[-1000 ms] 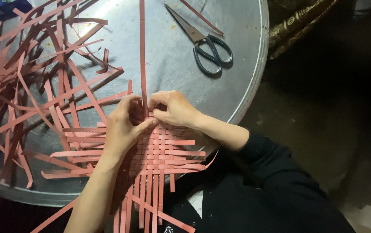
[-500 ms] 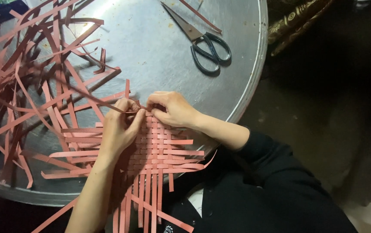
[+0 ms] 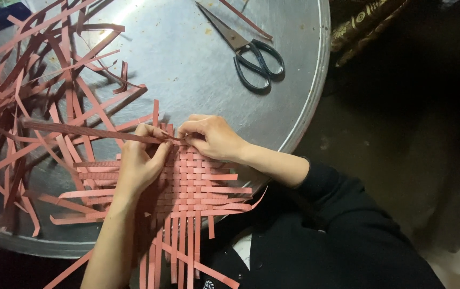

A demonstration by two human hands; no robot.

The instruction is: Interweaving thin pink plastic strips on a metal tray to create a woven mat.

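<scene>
1. Worked at a round metal tray (image 3: pixel 198 59), dull silver, serving as the bench.
2. Left hand (image 3: pixel 141 160) closed on a long pink strip (image 3: pixel 90 131), pinched between thumb and fingers at the strip's right end.
3. Strip stretched away to the left, nearly level, raised a little above the tray (shadow visible beneath).
4. Right hand (image 3: pixel 214 136) curled with fingertips pressed at the top edge of the woven mat (image 3: pixel 189 184), just beside the left hand; whether also gripping the strip's end, cannot tell.
5. Woven mat of pink strips lay partly on the tray's near rim and partly over the lap, under both hands.
6. Loose ends of the mat stuck out to the left, to the right and down toward the body.
7. Heap of loose pink strips (image 3: pixel 32 91) spread tangled over the left part of the tray, well apart from the right hand.
8. Black-handled scissors (image 3: pixel 248 48) lay shut on the far side of the tray, untouched, with a single thin strip just beyond.
9. Right forearm covered from the wrist by a dark sleeve (image 3: pixel 337 214); left forearm bare.
</scene>
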